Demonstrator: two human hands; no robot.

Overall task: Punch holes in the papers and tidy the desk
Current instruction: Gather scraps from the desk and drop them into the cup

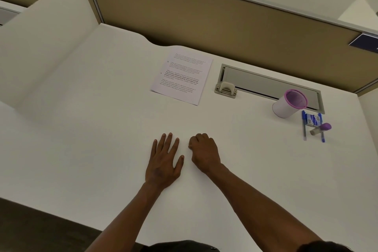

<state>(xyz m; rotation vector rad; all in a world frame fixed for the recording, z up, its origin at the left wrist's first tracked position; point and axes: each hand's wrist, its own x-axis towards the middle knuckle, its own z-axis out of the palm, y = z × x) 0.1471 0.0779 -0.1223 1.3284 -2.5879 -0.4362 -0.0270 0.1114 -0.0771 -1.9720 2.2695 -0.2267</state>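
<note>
Both hands rest on the white surface (86, 120) near the middle of its near edge: the left hand (164, 161) lies flat with fingers straight and spread, the right hand (204, 152) is curled into a loose fist and holds nothing. One stack of printed papers (182, 75) lies towards the far edge, well apart from the hands, with bare surface between. Just right of the papers, one beige hole punch (226, 87) sits at the left end of a grey cable tray (266, 82) set into the surface. Near the right edge stands one white cup with a purple rim (288, 104). Beside it lie two blue pens (304, 127), one small blue-and-white box (313, 119) and one glue stick with a purple cap (321, 128) (tipped on its side, across one pen). A tan partition (204, 20) runs behind the far edge.
</note>
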